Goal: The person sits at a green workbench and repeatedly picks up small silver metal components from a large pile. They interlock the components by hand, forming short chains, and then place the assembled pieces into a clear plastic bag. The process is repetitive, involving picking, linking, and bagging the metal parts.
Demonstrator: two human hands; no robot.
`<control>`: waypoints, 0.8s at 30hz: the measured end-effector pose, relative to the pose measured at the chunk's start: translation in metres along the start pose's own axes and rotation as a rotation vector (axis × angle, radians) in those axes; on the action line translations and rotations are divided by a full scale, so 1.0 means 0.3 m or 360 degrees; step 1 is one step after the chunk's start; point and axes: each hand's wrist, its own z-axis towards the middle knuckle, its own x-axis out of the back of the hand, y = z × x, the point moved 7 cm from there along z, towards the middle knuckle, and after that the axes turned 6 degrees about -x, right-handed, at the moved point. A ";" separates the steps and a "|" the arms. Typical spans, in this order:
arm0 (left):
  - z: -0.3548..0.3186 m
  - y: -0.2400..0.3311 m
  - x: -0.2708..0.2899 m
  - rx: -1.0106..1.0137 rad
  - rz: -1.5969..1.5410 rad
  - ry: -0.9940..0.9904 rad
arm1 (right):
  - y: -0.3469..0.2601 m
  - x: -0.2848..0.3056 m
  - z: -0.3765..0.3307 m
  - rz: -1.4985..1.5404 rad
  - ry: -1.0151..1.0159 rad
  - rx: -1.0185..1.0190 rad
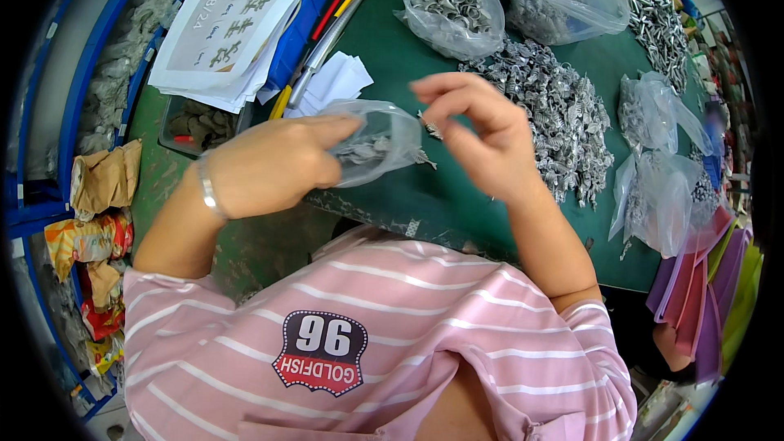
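Left hand (273, 165) closed around the mouth of a small clear plastic bag (377, 141) partly filled with little grey metal springs, held just above the dark green table mat (445, 196). Right hand (482, 135) beside the bag's open end, fingertips (433, 90) curled together, pinching one small metal spring (428, 124). Loose heap of grey metal springs (559, 110) just beyond, near knotted clear bags (454, 10) further back.
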 end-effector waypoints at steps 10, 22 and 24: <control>-0.094 -0.012 0.034 0.0120 -0.0276 0.0125 | 0.207 -0.081 -0.122 -0.0933 -0.0049 -0.0138; -0.069 -0.033 -0.032 0.0225 -0.0317 -0.0088 | 0.020 -0.037 0.037 -0.0597 0.0183 0.0238; -0.071 -0.035 -0.032 0.0212 -0.0319 -0.0072 | 0.164 0.033 0.016 -0.0984 0.0198 -0.0117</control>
